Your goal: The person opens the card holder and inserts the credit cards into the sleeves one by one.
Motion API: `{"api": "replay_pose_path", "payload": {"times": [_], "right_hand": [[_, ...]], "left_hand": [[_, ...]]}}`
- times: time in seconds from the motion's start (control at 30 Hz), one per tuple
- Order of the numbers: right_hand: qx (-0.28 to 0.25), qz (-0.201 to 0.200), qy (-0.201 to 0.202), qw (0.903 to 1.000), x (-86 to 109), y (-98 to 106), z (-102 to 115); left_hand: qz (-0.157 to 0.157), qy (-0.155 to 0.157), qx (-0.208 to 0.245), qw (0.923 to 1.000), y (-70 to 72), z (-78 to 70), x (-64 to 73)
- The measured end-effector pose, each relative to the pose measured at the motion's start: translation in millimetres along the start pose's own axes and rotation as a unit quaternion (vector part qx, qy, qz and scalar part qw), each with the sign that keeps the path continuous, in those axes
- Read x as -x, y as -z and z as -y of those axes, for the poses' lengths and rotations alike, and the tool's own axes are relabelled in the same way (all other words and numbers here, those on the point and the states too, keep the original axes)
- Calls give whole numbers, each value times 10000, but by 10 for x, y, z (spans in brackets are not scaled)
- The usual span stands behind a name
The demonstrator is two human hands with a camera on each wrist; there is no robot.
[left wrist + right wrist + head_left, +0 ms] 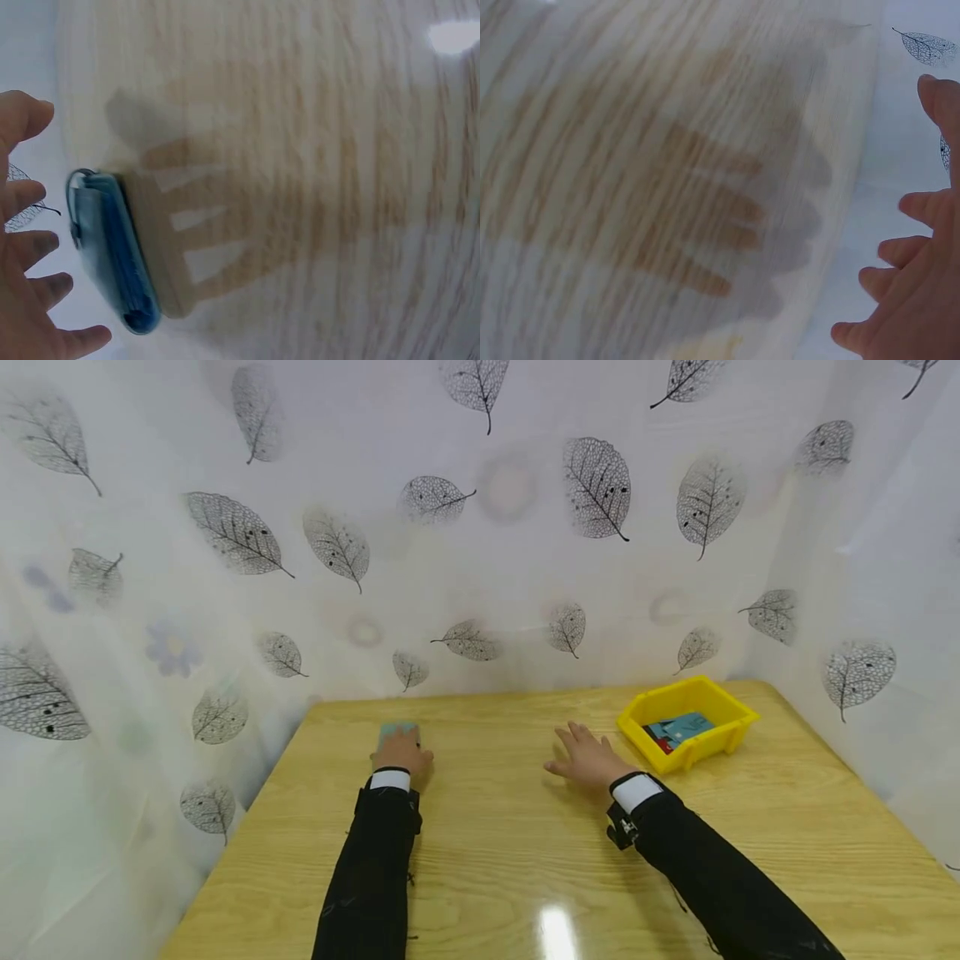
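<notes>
Two hands of yours are out over the counter, and neither grips anything. Your left hand has its fingers spread and only lightly bent, right at the blue-green wallet toward the counter's far left. Your right hand fans its fingers beside the yellow bin, in which some cards lie.

The step in hand looks like a reach to the wallet with the left; I judge the wallet not yet grasped. Taking hold would call for bringing the left thumb and fingers in on opposite sides of it, minding the dark cord looped at one end. The right looks free to help or to wait.

From the head view, your left hand covers the near part of the wallet, so I cannot tell whether any fingertip touches it. The left wrist view cuts off much of that hand, and what fills the wallet's blue folds is too blurred to name. The bin's walls hide part of the cards, and their print is too small to read.
</notes>
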State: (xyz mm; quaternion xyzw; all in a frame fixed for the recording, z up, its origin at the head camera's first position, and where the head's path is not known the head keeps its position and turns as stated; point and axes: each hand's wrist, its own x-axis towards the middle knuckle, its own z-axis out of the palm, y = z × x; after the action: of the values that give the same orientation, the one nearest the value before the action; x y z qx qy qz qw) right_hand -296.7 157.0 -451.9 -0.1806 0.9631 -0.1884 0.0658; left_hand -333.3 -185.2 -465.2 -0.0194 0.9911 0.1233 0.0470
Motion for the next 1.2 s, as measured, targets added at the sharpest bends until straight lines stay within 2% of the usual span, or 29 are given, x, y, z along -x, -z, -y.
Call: {"api": "replay_pose_path", "payload": {"times": [0.13, 0.23, 0.37, 0.5, 0.6, 0.77, 0.87, 1.0, 1.2], "right_hand": [[-136, 136, 25, 9998, 22, -16, -3], [-343, 232, 74, 9991, 31, -16, 42], [-626, 451, 192, 9968, 45, -44, 125], [-727, 570, 294, 9953, 80, -66, 174], [-823, 549, 289, 9947, 120, -53, 189], [-1022, 460, 287, 9933, 213, -55, 243], [-1029, 412, 339, 9933, 272, -90, 291], [-909, 297, 607, 9936, 365, -133, 356], [-614, 109, 993, 9931, 526, -180, 419]], "left_hand": [[38, -75, -57, 9999, -108, 101, -33], [4, -146, -73, 9999, -111, 93, -33], [6, -302, -227, 9993, -65, 4, 17], [-123, -513, -494, 9974, -75, -130, 104], [-250, -831, -681, 9939, -72, -255, 204], [-349, -1746, -1040, 9785, -62, -464, 393], [-323, -2187, -1169, 9682, -98, -604, 510], [-326, -2794, -1392, 9495, -155, -805, 687], [-394, -3394, -1590, 9262, -284, -1043, 943]]}}
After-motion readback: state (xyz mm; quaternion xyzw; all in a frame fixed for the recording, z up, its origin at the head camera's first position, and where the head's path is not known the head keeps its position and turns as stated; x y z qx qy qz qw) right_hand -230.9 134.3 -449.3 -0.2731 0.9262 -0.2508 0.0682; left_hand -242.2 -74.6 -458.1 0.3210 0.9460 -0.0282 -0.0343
